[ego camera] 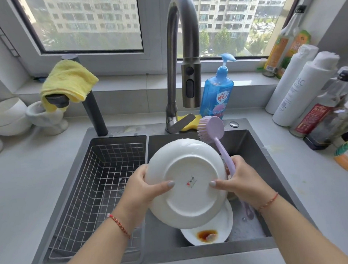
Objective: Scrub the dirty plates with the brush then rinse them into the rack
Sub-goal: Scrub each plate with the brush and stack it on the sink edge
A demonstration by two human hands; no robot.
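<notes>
A white plate (187, 183) is held up over the sink with its underside facing me. My left hand (147, 188) grips its left rim, thumb on the back. My right hand (244, 183) holds the lilac dish brush (218, 139) by the handle, bristle head pointing up and away, while its thumb presses on the plate's back at the right. Below, a dirty white plate (215, 234) with brown sauce and a food scrap lies in the sink. The wire rack (100, 180) sits in the sink's left part, with nothing visible in it.
The faucet (183, 63) arches above the dark sink (253, 146), no water running. Blue soap bottle (217, 94) and yellow sponge (186, 120) behind the sink. Yellow cloth (68, 80) on a dark tap at left, white bowls (8, 116) far left, bottles (312, 101) on the right counter.
</notes>
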